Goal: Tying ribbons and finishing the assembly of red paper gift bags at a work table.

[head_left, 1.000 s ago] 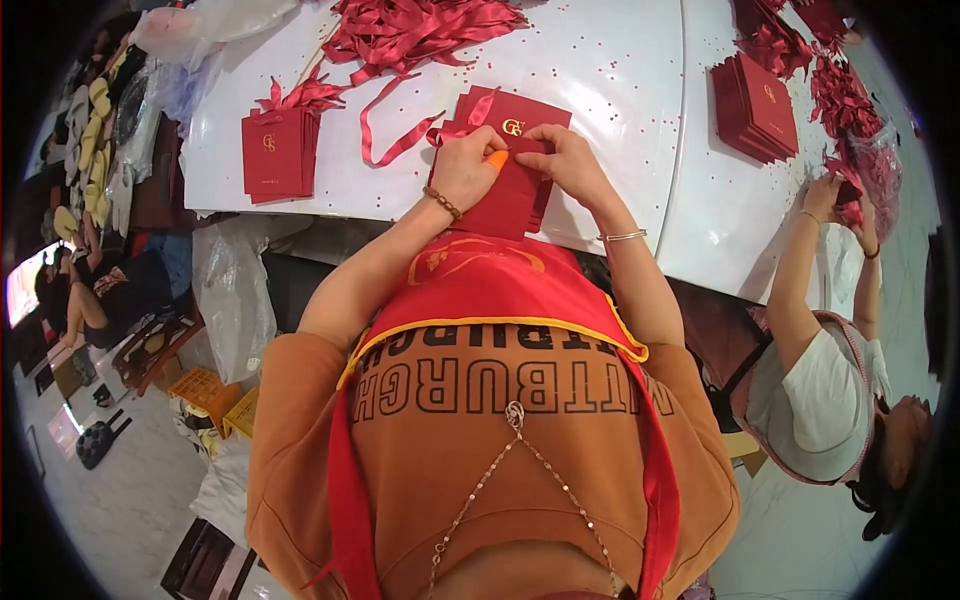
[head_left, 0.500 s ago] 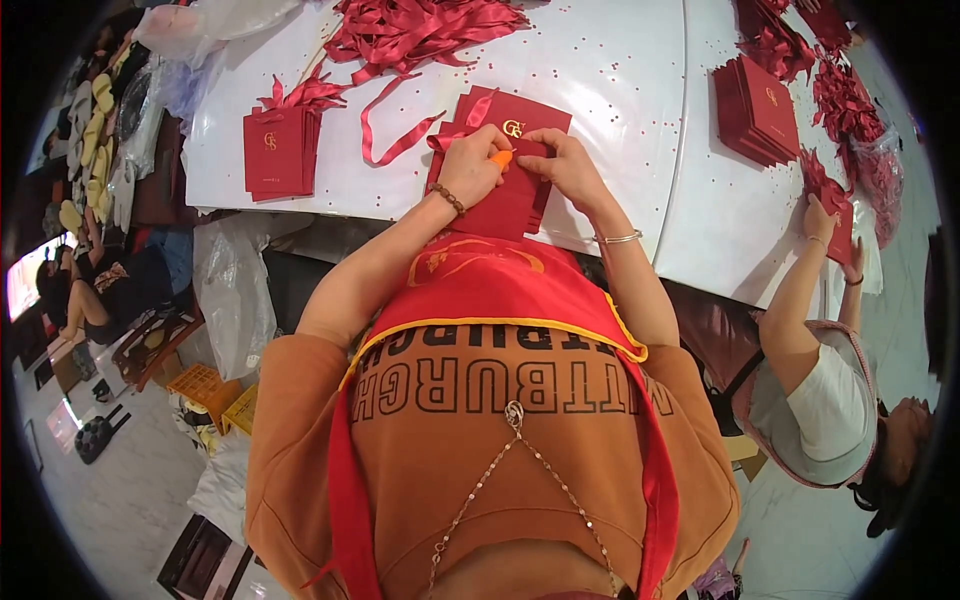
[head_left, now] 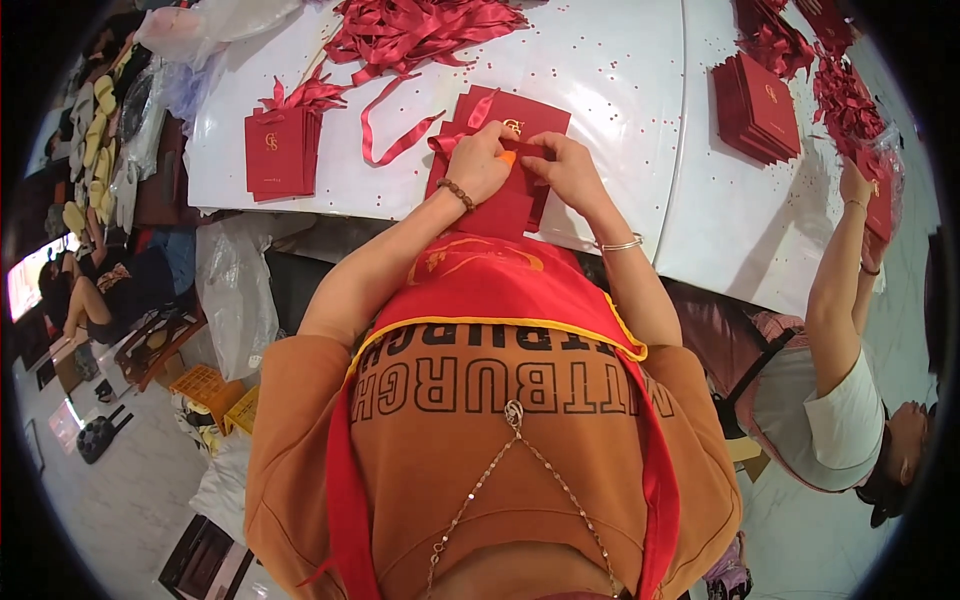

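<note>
1. Hands first: left hand (head_left: pixel 478 165) and right hand (head_left: pixel 566 172) both pinch a red ribbon (head_left: pixel 478 112) over the red folders (head_left: pixel 520 125) at the near edge of the white surface (head_left: pixel 620 90).
2. Best bet, I'd say: keep the ribbon taut and flat, folder pinned down.
3. Versus a second ago, both hands crept up the folder; the co-worker's hand (head_left: pixel 853 183) reached farther out.

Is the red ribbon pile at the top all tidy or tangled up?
Tangled. The ribbon pile lies in loose, crossing loops on the white table.
</note>
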The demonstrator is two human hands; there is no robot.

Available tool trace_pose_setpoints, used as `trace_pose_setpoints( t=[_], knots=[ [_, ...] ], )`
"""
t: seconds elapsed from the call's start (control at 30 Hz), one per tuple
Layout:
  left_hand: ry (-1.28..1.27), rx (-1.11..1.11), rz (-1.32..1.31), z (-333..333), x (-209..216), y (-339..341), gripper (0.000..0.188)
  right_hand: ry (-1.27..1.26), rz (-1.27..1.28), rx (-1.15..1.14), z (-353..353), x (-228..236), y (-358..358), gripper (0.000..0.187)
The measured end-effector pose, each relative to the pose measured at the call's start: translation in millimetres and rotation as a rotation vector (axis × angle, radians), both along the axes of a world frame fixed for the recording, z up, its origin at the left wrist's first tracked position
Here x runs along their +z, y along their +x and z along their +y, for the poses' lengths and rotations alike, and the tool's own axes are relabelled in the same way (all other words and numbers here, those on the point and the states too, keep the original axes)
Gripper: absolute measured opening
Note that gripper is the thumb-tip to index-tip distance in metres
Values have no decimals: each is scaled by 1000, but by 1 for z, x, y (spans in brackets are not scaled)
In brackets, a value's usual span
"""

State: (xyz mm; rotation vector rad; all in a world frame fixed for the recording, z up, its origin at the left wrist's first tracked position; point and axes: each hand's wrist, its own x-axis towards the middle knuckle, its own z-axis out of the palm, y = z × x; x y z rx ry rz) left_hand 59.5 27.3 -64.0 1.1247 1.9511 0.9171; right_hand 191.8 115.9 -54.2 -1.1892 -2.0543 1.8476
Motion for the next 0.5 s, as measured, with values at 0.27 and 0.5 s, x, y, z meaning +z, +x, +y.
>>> trace_pose_setpoints(
  t=[0.27,0.5],
  knots=[
    [-23,226,-342,-3,10,10,16,167,-10,124,2,-3,-3,21],
    [38,-272,643,3,39,-24,25,318,50,136,-4,-3,-3,20]
  ],
)
